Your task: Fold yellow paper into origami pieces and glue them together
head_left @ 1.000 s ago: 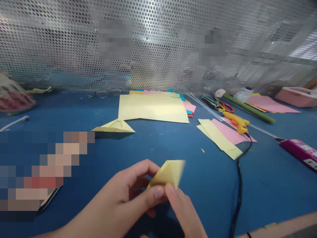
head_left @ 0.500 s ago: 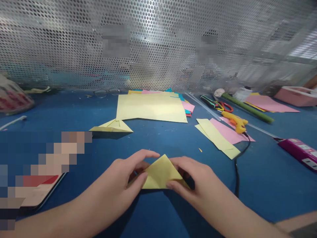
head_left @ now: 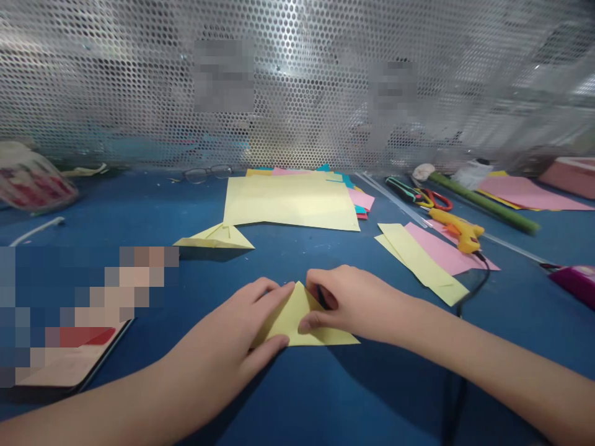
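Note:
A yellow paper [head_left: 294,313] folded into a triangle lies on the blue table in front of me, its point facing away. My left hand [head_left: 239,328] grips its left side, with the thumb at the near edge and a finger along the slope. Across from it, my right hand [head_left: 348,300] has its thumb on the paper's face and its fingers curled at the right slope. The paper's right corner shows free below this hand. Another folded yellow paper [head_left: 216,236] rests farther off to the left.
A large pale yellow sheet [head_left: 290,201] covers coloured papers at the back. To the right are yellow strips [head_left: 421,260], a yellow glue gun [head_left: 458,229] with a black cord, scissors [head_left: 437,199] and a green stick [head_left: 483,203]. A phone [head_left: 69,371], partly blurred, lies left. Perforated metal [head_left: 297,87] stands behind.
My right hand has shifted from the paper's right corner up and inward onto its face and right slope, uncovering that corner. My left hand now covers more of the left side.

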`<state>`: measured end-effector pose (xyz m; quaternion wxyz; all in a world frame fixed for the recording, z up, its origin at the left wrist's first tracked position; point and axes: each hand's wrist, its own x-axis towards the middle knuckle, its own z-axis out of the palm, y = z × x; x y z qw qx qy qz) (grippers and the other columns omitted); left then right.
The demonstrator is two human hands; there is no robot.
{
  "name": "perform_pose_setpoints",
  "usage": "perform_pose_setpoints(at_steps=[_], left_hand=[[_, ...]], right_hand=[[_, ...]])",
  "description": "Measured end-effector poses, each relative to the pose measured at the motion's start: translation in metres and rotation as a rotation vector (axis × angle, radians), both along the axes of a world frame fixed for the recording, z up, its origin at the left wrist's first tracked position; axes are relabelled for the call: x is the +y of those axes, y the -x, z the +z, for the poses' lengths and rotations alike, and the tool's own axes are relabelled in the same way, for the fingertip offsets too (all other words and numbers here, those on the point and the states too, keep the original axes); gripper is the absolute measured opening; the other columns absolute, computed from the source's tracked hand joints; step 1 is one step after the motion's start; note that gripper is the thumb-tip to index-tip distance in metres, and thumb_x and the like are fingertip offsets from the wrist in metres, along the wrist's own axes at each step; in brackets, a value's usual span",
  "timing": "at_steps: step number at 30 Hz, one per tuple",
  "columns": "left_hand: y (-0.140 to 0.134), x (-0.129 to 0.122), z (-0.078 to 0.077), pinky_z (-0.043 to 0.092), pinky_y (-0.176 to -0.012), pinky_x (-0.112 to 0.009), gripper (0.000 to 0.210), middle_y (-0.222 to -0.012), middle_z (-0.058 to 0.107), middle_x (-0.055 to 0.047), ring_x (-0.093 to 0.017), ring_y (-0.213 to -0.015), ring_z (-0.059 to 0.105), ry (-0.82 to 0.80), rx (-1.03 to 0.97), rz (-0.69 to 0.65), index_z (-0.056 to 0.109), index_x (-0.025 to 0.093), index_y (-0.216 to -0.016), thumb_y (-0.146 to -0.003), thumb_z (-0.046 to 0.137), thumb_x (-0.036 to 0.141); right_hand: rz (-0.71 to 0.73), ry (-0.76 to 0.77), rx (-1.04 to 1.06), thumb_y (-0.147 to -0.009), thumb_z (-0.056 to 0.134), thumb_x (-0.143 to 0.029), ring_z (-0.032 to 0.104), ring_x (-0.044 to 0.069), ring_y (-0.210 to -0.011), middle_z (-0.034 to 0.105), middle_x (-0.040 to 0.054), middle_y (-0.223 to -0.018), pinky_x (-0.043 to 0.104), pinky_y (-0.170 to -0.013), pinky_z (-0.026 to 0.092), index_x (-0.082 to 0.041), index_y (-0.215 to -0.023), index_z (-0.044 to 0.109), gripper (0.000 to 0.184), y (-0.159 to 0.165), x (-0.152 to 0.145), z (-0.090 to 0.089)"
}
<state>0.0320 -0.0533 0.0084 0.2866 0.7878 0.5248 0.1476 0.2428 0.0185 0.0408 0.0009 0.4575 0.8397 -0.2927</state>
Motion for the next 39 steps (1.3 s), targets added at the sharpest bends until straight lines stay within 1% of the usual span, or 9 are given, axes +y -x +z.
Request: perform_pose_setpoints(at_steps=[8, 15, 18, 23, 29, 32, 35, 37, 39], left_hand=[[0.001, 0.008, -0.005, 0.047, -0.096, -0.045, 0.030, -0.114, 0.058, -0.005, -0.025, -0.108, 0.057, -0.018, 0.001, -0.001, 0.058, 0.025, -0.120, -0.097, 0.042, 0.034], [-0.002, 0.006, -0.011, 0.046, -0.094, -0.048, 0.034, -0.110, 0.059, -0.008, -0.027, -0.103, 0.058, -0.090, 0.053, -0.017, 0.059, 0.020, -0.120, -0.101, 0.032, 0.028], [-0.003, 0.004, -0.014, 0.045, -0.097, -0.048, 0.041, -0.118, 0.058, -0.011, -0.029, -0.107, 0.058, -0.130, 0.069, -0.013, 0.055, 0.018, -0.133, -0.100, 0.031, 0.025], [-0.003, 0.002, -0.015, 0.052, -0.079, -0.039, 0.042, -0.103, 0.059, -0.008, -0.024, -0.084, 0.061, -0.121, 0.050, 0.004, 0.058, 0.018, -0.131, -0.101, 0.031, 0.030], [-0.007, -0.001, -0.017, 0.048, -0.098, -0.042, 0.038, -0.119, 0.063, -0.008, -0.026, -0.115, 0.058, -0.126, -0.072, 0.077, 0.056, 0.022, -0.129, -0.099, 0.034, 0.032], [-0.009, -0.002, -0.016, 0.050, -0.085, -0.035, 0.032, -0.108, 0.065, -0.005, -0.022, -0.099, 0.062, -0.109, -0.130, 0.106, 0.057, 0.023, -0.121, -0.100, 0.036, 0.033], [-0.009, -0.001, -0.012, 0.048, -0.069, -0.027, 0.023, -0.090, 0.065, 0.002, -0.017, -0.078, 0.061, -0.079, -0.181, 0.129, 0.062, 0.026, -0.100, -0.100, 0.040, 0.034], [-0.008, 0.000, -0.010, 0.046, -0.067, -0.025, 0.025, -0.083, 0.063, 0.005, -0.015, -0.074, 0.060, -0.067, -0.212, 0.132, 0.062, 0.027, -0.088, -0.101, 0.041, 0.034], [-0.007, 0.001, -0.010, 0.045, -0.068, -0.024, 0.024, -0.084, 0.065, 0.006, -0.014, -0.077, 0.061, -0.067, -0.233, 0.139, 0.062, 0.028, -0.089, -0.101, 0.043, 0.033]], right_hand=[[-0.084, -0.046, 0.148, -0.084, 0.078, -0.027, 0.046, 0.010, -0.059, 0.052, -0.0071, -0.067, 0.022, -0.053, 0.033, -0.021, -0.086, 0.061, 0.017, -0.015, -0.015, -0.022], [-0.130, -0.150, 0.282, -0.085, 0.076, -0.017, 0.046, 0.010, -0.061, 0.052, -0.0038, -0.072, 0.023, -0.057, 0.036, -0.021, -0.087, 0.074, 0.005, -0.016, -0.024, -0.034], [-0.117, -0.158, 0.317, -0.087, 0.073, -0.013, 0.048, 0.010, -0.060, 0.056, -0.0023, -0.073, 0.023, -0.057, 0.038, -0.021, -0.087, 0.078, 0.010, -0.017, -0.025, -0.036], [-0.086, -0.152, 0.339, -0.087, 0.072, -0.015, 0.050, 0.010, -0.060, 0.058, -0.0017, -0.078, 0.023, -0.057, 0.040, -0.023, -0.105, 0.079, 0.021, -0.019, -0.024, -0.033], [-0.123, -0.031, 0.421, -0.081, 0.077, -0.014, 0.050, 0.009, -0.062, 0.060, -0.0032, -0.081, 0.022, -0.057, 0.039, -0.023, -0.101, 0.078, 0.022, -0.020, -0.021, -0.028], [-0.176, 0.019, 0.478, -0.077, 0.079, -0.011, 0.048, 0.008, -0.060, 0.060, -0.0062, -0.073, 0.021, -0.056, 0.038, -0.022, -0.096, 0.074, 0.022, -0.019, -0.021, -0.027], [-0.177, 0.053, 0.496, -0.078, 0.077, -0.012, 0.046, 0.008, -0.057, 0.056, -0.0083, -0.063, 0.020, -0.053, 0.037, -0.020, -0.082, 0.068, 0.013, -0.018, -0.021, -0.026], [-0.171, 0.064, 0.498, -0.079, 0.076, -0.013, 0.048, 0.008, -0.057, 0.058, -0.0077, -0.063, 0.020, -0.053, 0.038, -0.020, -0.077, 0.067, 0.011, -0.018, -0.020, -0.026], [-0.170, 0.076, 0.501, -0.080, 0.074, -0.014, 0.052, 0.009, -0.060, 0.063, -0.0064, -0.066, 0.020, -0.055, 0.040, -0.021, -0.077, 0.069, 0.009, -0.019, -0.019, -0.026]])
